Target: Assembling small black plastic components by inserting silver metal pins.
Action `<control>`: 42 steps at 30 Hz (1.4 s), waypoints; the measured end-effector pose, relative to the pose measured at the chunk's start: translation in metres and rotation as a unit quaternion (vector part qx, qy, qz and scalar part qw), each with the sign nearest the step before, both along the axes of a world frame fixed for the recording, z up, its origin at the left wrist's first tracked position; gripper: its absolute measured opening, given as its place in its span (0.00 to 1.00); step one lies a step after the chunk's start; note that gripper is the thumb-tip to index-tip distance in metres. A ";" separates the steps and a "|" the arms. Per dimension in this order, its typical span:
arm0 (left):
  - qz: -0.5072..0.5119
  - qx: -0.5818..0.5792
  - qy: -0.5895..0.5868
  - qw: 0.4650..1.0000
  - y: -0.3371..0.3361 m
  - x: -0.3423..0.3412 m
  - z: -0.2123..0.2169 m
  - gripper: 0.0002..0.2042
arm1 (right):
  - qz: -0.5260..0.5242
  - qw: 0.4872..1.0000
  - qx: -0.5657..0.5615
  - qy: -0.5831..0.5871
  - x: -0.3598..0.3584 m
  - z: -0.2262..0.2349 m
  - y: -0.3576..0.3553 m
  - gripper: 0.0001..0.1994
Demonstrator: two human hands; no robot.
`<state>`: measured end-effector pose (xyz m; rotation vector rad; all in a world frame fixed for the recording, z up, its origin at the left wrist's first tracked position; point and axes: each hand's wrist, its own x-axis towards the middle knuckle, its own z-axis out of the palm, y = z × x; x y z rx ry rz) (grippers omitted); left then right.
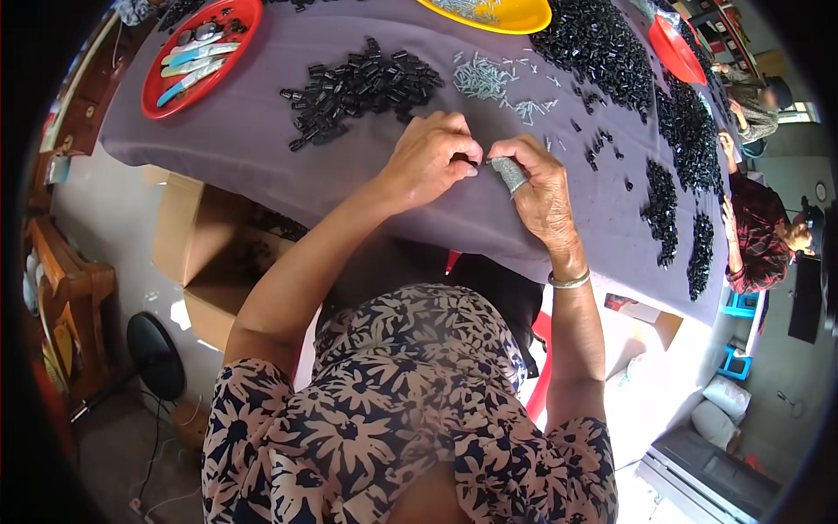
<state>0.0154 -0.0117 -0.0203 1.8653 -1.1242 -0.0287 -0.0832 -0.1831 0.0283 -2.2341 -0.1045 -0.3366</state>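
grey cloth table (262,148), black clips (358,87) heaped far behind; left hand (429,162) pinches a small black piece (471,163), right hand (537,188), fingers narrow, grips a thin pin (490,161) beside it.

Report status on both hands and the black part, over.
Left hand pinching small black part at fingertips. Right hand, grey cot on one finger, meeting it. Black parts pile just beyond; nothing between hands.
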 end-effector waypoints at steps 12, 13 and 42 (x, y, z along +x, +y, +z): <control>0.017 0.000 -0.008 1.000 0.002 -0.006 0.001 0.06 | 0.075 0.992 -0.102 -0.013 0.011 0.015 0.011 0.10; 0.015 0.004 -0.004 1.000 0.002 -0.006 0.001 0.06 | 0.078 0.991 -0.107 -0.005 0.012 0.016 0.011 0.10; -0.003 -0.002 -0.011 1.000 0.006 0.003 0.004 0.10 | 0.023 0.990 -0.117 -0.070 0.005 -0.002 0.022 0.07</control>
